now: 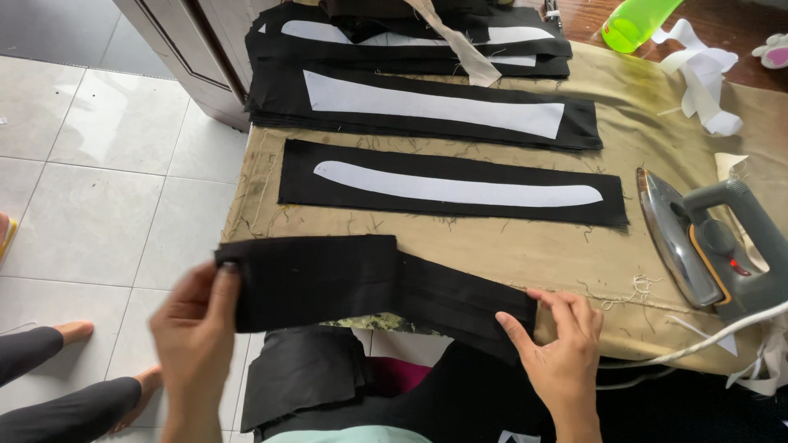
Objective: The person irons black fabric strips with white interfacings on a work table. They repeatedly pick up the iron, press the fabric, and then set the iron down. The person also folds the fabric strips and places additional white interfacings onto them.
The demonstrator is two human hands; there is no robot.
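Black fabric strip [369, 287] held taut at near edge of table [525, 246] w/ left hand [197, 336] pinching one end, right hand [562, 344] fingers closed on other, prob. to keep folds flat; iron [706, 246] parked on its side, soleplate off cloth.

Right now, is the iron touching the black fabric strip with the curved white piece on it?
Apart. The head view shows bare tan cloth between the iron and the right end of the black fabric strip.
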